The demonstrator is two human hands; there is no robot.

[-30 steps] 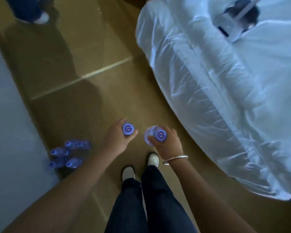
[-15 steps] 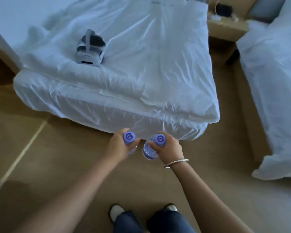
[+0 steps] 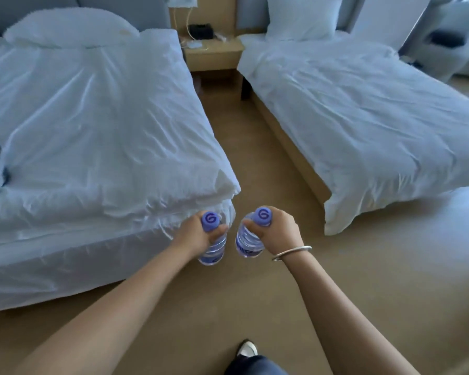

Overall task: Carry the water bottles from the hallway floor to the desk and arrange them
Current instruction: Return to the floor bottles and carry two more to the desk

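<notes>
Clear plastic water bottles, two in all, purple-capped, left hand (image 3: 194, 234) gripped the left bottle (image 3: 213, 246), right hand (image 3: 278, 234) gripped the right bottle (image 3: 248, 243), fingers curled at the necks, two white beds (image 3: 92, 117) behind.

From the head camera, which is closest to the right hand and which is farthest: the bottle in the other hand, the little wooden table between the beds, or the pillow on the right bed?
Counting out from the right hand:
1. The bottle in the left hand, just to its left, beside the left bed's corner.
2. The little wooden table, far ahead between the beds.
3. The pillow on the right bed, beyond the table, at the headboard.
</notes>
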